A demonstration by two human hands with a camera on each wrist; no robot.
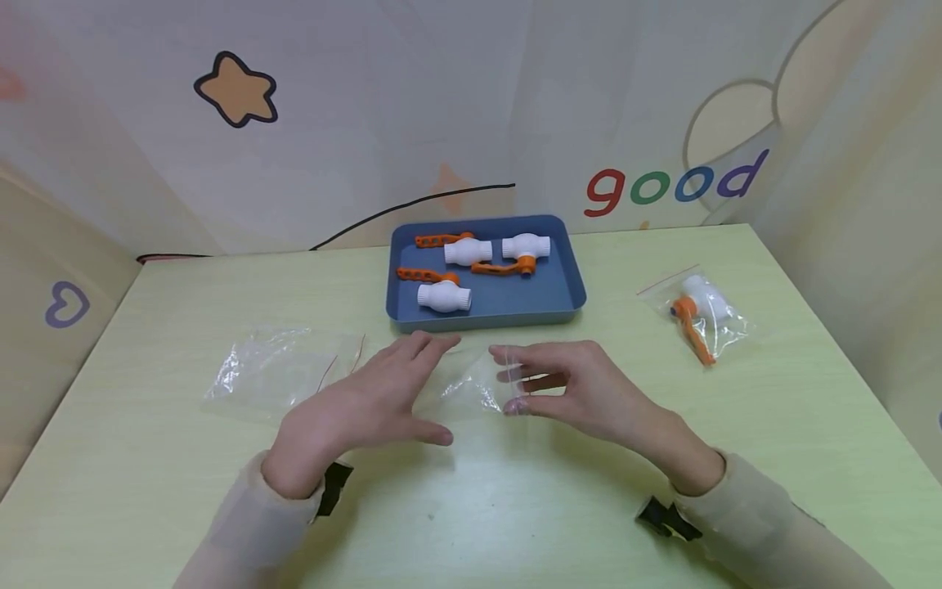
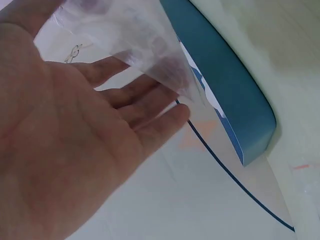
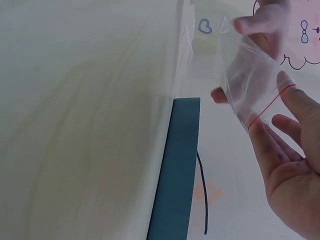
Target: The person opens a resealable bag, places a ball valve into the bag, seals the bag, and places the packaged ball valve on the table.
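A small clear zip bag (image 1: 474, 388) is up between the two hands, its mouth toward the right hand (image 1: 589, 388). In the right wrist view, that hand's thumb and finger tips lie inside the mouth, spread apart by the red zip line, stretching the clear bag (image 3: 242, 75). My left hand (image 1: 368, 409) is at the bag's other end, fingers extended and thumb apart, gripping nothing. The left wrist view has the bag (image 2: 125, 35) overlapping the left fingertips. Beyond the hands, a blue-grey tray (image 1: 508, 303) contains three white ball valves (image 1: 445, 297) with orange lever handles.
Flat clear zip bags (image 1: 257, 368) lie on the table left of the left hand. On the right lies a bagged valve (image 1: 710, 298) with an orange handle. A printed curtain (image 1: 353, 106) hangs along the table's back edge, behind the tray.
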